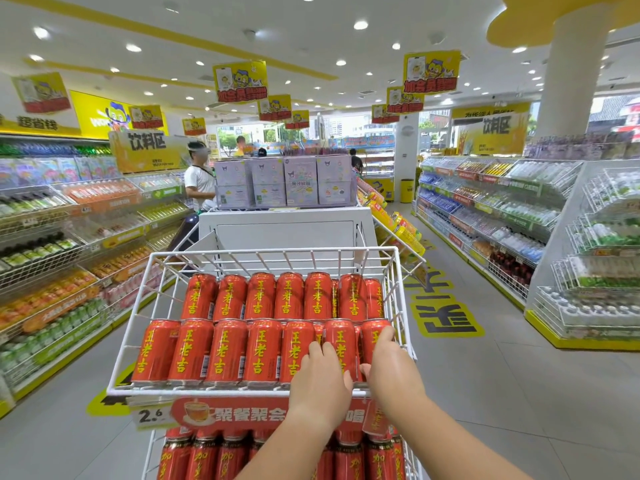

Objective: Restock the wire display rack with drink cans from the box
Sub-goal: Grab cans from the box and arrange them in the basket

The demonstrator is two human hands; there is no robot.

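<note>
Now we have both hands at the front right corner of the wire display rack (207, 390), whose top tier carries two rows of red drink cans (227, 351) lying side by side. Our right hand (391, 363) is curled over the end can (373, 336) of the front row, with its fingers wrapped over the can's far side against the rack's right wall and the thumb tucked in on the near side, so it grips that can. Our left hand (320, 381) lies just beside it, fingers spread across the neighbouring can (341, 344) and the one to its left (we cannot tell whether it clasps or only rests there). Both wrists cross the front rail, above the red banner (242, 415). Below sits a lower tier of cans (207, 457).
</note>
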